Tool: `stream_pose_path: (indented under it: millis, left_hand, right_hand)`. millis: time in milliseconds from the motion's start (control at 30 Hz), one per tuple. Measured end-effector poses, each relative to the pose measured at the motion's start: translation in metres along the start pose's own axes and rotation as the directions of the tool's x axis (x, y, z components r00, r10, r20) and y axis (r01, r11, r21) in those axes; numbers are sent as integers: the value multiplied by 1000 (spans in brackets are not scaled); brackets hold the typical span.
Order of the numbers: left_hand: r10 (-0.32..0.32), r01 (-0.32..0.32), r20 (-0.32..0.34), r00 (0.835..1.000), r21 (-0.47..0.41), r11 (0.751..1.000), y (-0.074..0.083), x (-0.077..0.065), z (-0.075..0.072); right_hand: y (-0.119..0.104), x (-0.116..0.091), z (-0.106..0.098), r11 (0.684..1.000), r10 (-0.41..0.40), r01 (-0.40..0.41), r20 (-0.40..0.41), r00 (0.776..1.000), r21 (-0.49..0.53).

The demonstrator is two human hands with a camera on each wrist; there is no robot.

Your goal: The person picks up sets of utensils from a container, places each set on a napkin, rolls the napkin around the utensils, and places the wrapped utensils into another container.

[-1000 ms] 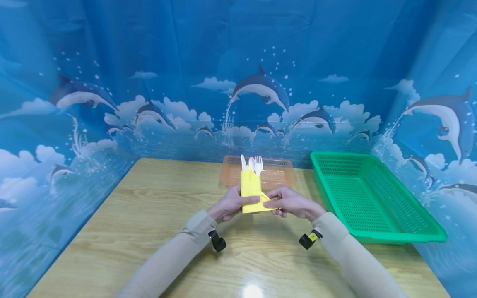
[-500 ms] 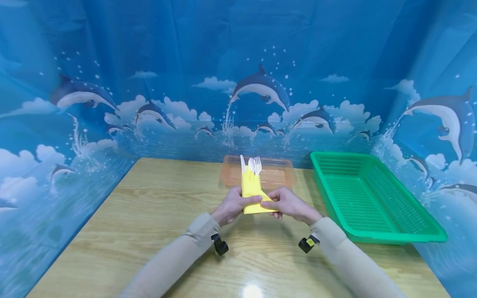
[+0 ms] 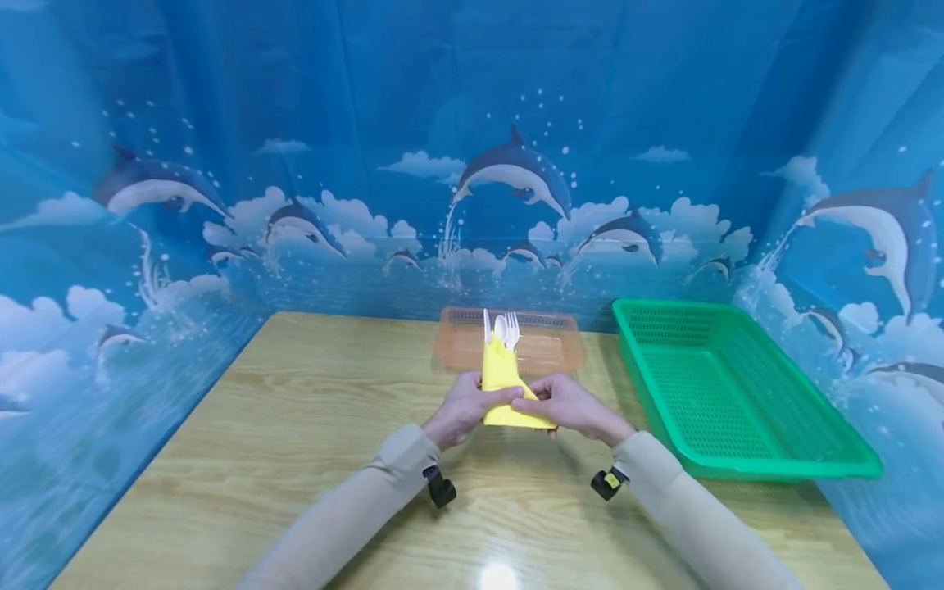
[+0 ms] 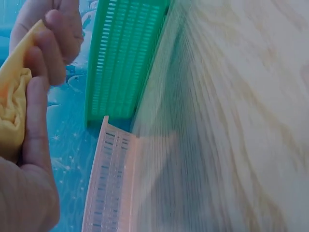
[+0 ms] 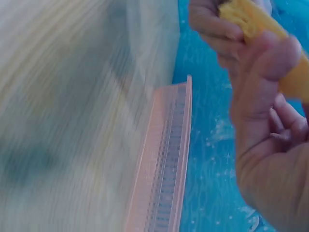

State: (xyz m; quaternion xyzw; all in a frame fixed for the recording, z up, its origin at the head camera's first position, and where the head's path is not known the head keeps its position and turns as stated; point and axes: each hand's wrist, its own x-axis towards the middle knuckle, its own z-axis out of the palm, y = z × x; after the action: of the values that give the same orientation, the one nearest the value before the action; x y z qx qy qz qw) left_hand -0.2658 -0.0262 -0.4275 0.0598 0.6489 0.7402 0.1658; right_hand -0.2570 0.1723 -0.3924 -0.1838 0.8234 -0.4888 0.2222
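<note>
A yellow napkin (image 3: 501,373) is held up over the table between both hands, wrapped round white plastic cutlery. Out of its top stick a knife (image 3: 487,325), a spoon (image 3: 501,329) and a fork (image 3: 512,330). My left hand (image 3: 463,407) grips the napkin's left side, thumb across the front. On the right, a loose flap of cloth is pinched by my right hand (image 3: 571,406). Both wrist views show the yellow cloth bunched between the fingers, and the cutlery handles are hidden inside it.
Behind the hands, an orange plastic basket (image 3: 549,336) stands at the table's back edge. A larger green basket (image 3: 737,401) is at the right. The wooden table (image 3: 295,442) meets a blue dolphin-print curtain (image 3: 354,164) at the back and sides.
The napkin and cutlery have shifted slightly to the right, and the bundle has tilted a little. My right thumb has slid left across the flap, closer to the left thumb.
</note>
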Motion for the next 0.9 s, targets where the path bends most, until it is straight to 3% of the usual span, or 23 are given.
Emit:
stream_pose_path:
  millis: [67,300,400,500,600,700,800,900]
  left_hand:
    - [3,-3,7,1000,3,1000,1,0,0]
    - [-12,12,65,998,14,1000,1,-2,-2]
    - [4,-5,11,1000,49,999,1,-1,-3]
    - [25,-23,-44,999,41,999,2,1,-3]
    - [42,-44,-68,997,-38,998,5,4,0]
    - [43,-54,-89,995,-125,991,8,5,4]
    - [27,-48,-106,994,-196,979,12,5,10]
    - [-2,-27,-114,993,-248,968,15,5,15]
  right_hand:
    - [-2,0,1,1000,-20,19,-27,999,-18]
    - [4,1,-2,995,14,-16,18,1000,100]
    - [6,3,0,996,10,-6,-46,999,84]
    - [6,4,6,998,-56,54,-180,982,-19]
    - [5,6,13,972,-195,140,-321,927,-188]
    - [4,10,18,908,-355,207,-405,842,-365]
    - [4,14,21,849,-465,249,-434,772,-466]
    - [6,19,22,804,-541,296,-426,726,-516]
